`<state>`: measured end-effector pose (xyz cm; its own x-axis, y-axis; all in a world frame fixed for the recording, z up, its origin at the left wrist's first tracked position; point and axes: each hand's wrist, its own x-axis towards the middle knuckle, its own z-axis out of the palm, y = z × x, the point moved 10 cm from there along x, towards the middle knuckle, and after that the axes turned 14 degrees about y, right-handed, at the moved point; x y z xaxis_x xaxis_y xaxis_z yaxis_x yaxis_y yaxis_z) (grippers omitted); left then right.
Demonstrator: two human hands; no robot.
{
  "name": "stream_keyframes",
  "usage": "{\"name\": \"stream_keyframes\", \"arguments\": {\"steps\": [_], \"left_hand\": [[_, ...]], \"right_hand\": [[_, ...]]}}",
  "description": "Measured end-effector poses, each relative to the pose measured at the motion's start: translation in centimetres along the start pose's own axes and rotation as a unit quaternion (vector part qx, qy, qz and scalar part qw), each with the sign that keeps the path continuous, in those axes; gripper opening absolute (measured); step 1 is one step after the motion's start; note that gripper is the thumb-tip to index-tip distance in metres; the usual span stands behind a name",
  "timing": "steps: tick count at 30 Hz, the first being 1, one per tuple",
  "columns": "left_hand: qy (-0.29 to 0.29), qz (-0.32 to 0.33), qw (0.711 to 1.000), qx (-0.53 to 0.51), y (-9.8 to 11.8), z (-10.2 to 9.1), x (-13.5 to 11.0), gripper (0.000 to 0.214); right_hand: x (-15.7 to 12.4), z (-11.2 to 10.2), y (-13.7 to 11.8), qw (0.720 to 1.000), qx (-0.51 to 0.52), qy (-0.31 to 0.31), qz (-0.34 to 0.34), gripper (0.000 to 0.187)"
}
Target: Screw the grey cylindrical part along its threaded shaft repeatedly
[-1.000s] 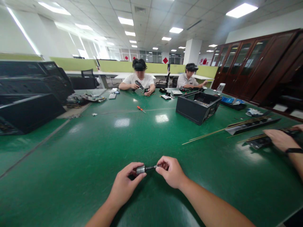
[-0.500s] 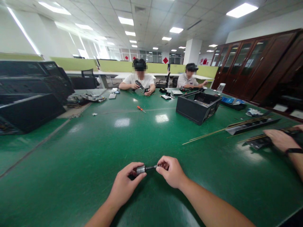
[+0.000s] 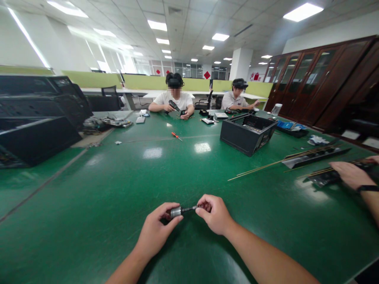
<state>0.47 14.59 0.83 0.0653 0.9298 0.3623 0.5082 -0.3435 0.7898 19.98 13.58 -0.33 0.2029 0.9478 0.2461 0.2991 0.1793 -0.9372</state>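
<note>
A metal part with a silver cylinder (image 3: 176,212) and a thin dark shaft spans the gap between my hands, low over the near side of the green table. My left hand (image 3: 158,225) is closed around the cylinder end, thumb below and fingers above. With thumb and fingers pinched, my right hand (image 3: 215,215) grips the far end of the shaft. That tip is partly hidden by the fingers, and the exact kind of part cannot be made out.
Ahead on the green table (image 3: 124,189) lies an orange-handled screwdriver (image 3: 175,135). A black computer case (image 3: 248,134) and long thin rods (image 3: 266,165) are to the right, near a co-worker's hand (image 3: 352,175). Black cases (image 3: 38,138) stand left. Two people sit opposite, one holding a power drill (image 3: 174,105).
</note>
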Motion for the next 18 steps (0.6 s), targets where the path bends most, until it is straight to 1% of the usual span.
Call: {"name": "stream_keyframes", "arguments": {"steps": [5, 14, 16, 18], "left_hand": [[0.012, 0.005, 1.000, 0.006, 0.14, -0.19, 0.08, 0.032], [0.006, -0.008, 1.000, -0.007, -0.43, 0.04, 0.03, 0.033], [0.006, -0.013, 1.000, -0.011, -0.50, 0.07, 0.05, 0.034], [0.007, -0.016, 1.000, -0.014, -0.49, 0.05, 0.10, 0.034]], "right_hand": [[0.02, -0.08, 0.02, 1.000, -0.001, 0.001, 0.001, 0.001], [0.05, -0.26, 0.21, 1.000, 0.003, 0.003, 0.007, 0.002], [0.27, -0.55, 0.20, 1.000, 0.012, 0.006, 0.009, 0.002], [0.61, -0.93, 0.37, 0.999, 0.044, 0.014, 0.021, 0.004]]}}
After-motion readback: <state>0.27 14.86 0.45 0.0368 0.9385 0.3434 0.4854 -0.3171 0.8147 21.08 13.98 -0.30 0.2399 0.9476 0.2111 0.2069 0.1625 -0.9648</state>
